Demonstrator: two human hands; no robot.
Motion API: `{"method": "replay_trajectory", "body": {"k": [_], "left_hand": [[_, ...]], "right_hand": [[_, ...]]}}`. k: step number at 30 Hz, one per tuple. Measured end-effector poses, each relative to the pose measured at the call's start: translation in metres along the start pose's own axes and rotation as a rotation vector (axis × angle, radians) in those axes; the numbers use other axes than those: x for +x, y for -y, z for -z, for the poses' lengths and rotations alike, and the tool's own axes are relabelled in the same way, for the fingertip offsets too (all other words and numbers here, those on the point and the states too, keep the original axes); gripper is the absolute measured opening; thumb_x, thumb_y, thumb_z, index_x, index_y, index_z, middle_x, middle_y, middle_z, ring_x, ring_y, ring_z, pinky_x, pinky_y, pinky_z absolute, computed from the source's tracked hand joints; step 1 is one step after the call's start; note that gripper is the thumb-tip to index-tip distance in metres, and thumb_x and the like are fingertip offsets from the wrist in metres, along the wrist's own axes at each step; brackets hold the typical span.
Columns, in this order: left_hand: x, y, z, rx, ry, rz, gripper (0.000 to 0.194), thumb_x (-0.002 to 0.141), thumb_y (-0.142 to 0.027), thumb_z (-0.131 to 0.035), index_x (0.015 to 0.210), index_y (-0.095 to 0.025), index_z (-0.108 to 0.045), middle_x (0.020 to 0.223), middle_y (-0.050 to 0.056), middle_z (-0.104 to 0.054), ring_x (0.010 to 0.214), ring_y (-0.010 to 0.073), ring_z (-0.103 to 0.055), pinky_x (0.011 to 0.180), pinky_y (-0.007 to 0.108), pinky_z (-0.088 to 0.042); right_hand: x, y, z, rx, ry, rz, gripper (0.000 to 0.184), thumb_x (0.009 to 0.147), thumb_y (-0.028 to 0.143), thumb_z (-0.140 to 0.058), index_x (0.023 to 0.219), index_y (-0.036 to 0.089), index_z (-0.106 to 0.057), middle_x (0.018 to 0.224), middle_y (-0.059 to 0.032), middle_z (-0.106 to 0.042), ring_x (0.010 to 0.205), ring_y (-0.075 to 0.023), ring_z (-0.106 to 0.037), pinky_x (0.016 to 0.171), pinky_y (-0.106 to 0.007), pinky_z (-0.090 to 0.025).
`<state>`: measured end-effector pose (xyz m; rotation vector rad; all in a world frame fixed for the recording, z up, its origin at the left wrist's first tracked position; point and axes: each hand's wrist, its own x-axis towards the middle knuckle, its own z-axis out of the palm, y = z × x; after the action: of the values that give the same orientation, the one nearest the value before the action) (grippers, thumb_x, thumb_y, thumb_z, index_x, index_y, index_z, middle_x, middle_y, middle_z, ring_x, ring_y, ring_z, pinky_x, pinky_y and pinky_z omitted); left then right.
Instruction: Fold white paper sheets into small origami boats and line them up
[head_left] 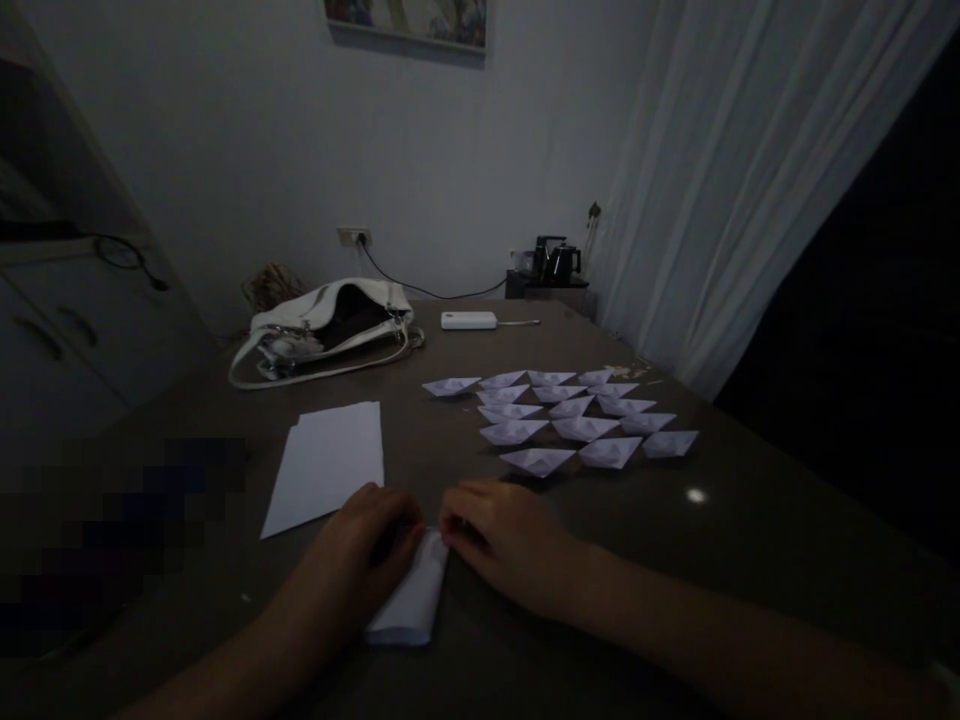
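A folded sheet of white paper (411,600) lies on the table in front of me, its far end between my two hands. My left hand (375,535) has its fingers curled in on the far left part of the sheet. My right hand (495,535) pinches the far right corner, with thumb and forefinger together. Beyond my left hand is a stack of flat white paper (334,455). Several folded paper boats (536,460) stand in rows past my right hand.
A white handbag (322,310) sits open at the back left of the dark table (735,570). A white power bank (469,320) with a short cable lies at the back. Farther off, a black kettle (562,265) stands by the wall, near a white curtain (675,190).
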<state>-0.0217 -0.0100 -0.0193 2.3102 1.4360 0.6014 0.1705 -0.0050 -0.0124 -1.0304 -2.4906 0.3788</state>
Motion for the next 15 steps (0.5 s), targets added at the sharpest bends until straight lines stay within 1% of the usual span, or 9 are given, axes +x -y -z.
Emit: {"method": "replay_trajectory", "body": {"k": [4, 9, 12, 15], "left_hand": [[0.0, 0.0, -0.002, 0.0, 0.012, -0.015, 0.014, 0.082, -0.023, -0.045, 0.074, -0.019, -0.055, 0.079, 0.005, -0.058, 0.073, 0.0207, -0.055, 0.065, 0.03, -0.043], [0.001, 0.001, -0.001, -0.036, 0.047, -0.006, 0.012, 0.083, -0.023, -0.044, 0.076, -0.019, -0.053, 0.079, 0.005, -0.058, 0.071, 0.0196, -0.055, 0.063, 0.029, -0.043], [0.001, 0.001, 0.0, -0.055, 0.055, -0.01, 0.01, 0.082, -0.022, -0.045, 0.076, -0.019, -0.052, 0.08, 0.005, -0.057, 0.071, 0.0195, -0.055, 0.063, 0.029, -0.043], [0.001, 0.0, -0.001, -0.071, 0.056, -0.015, 0.01, 0.082, -0.021, -0.044, 0.076, -0.019, -0.052, 0.08, 0.005, -0.057, 0.072, 0.0194, -0.055, 0.063, 0.029, -0.042]], "right_hand": [[0.0, 0.003, 0.003, -0.096, 0.027, 0.023, 0.009, 0.087, 0.019, -0.048, 0.083, 0.017, -0.056, 0.082, -0.0025, -0.062, 0.071, -0.013, -0.054, 0.059, -0.024, -0.034], [-0.002, 0.008, 0.005, -0.113, 0.054, 0.05, 0.008, 0.086, 0.02, -0.049, 0.083, 0.017, -0.056, 0.083, -0.0024, -0.064, 0.071, -0.0134, -0.057, 0.059, -0.024, -0.035], [-0.004, 0.013, 0.005, -0.127, 0.069, 0.09, 0.012, 0.087, 0.02, -0.046, 0.084, 0.017, -0.057, 0.084, -0.0032, -0.065, 0.072, -0.0139, -0.058, 0.058, -0.025, -0.035], [-0.007, 0.019, 0.006, -0.126, 0.097, 0.15, 0.01, 0.088, 0.019, -0.047, 0.086, 0.016, -0.056, 0.088, -0.0038, -0.066, 0.073, -0.0139, -0.059, 0.058, -0.025, -0.036]]}}
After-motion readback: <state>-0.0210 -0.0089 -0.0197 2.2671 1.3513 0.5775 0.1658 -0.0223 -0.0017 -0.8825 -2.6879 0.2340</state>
